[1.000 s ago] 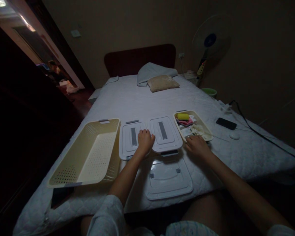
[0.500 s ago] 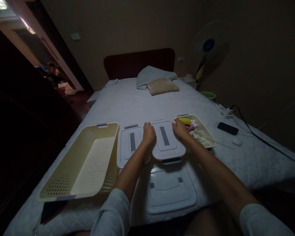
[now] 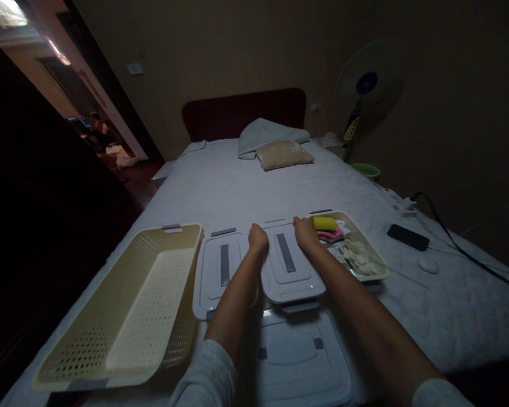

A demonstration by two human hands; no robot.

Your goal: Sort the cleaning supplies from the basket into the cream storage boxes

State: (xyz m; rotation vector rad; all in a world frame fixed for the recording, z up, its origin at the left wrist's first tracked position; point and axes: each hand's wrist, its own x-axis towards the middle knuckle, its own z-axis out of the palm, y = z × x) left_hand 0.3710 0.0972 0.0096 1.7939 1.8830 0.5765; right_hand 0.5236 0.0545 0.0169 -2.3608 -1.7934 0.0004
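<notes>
My left hand curls around the far left corner of a white lidded box on the bed. At the box's far right corner my right hand grips too. A second white lid lies just left of my left arm. A larger white lid lies nearer to me, partly under the box. To the right of my right hand stands a small cream basket with a yellow roll, pink pieces and pale items in it.
A large empty cream perforated basket sits at the left. A black phone and a white mouse lie at the right, with a cable beyond. Pillows rest at the headboard; a standing fan is by the wall.
My right hand left the small basket's near edge and moved to the box's far right corner. My left hand slid along to the far left corner. The view has moved closer.
</notes>
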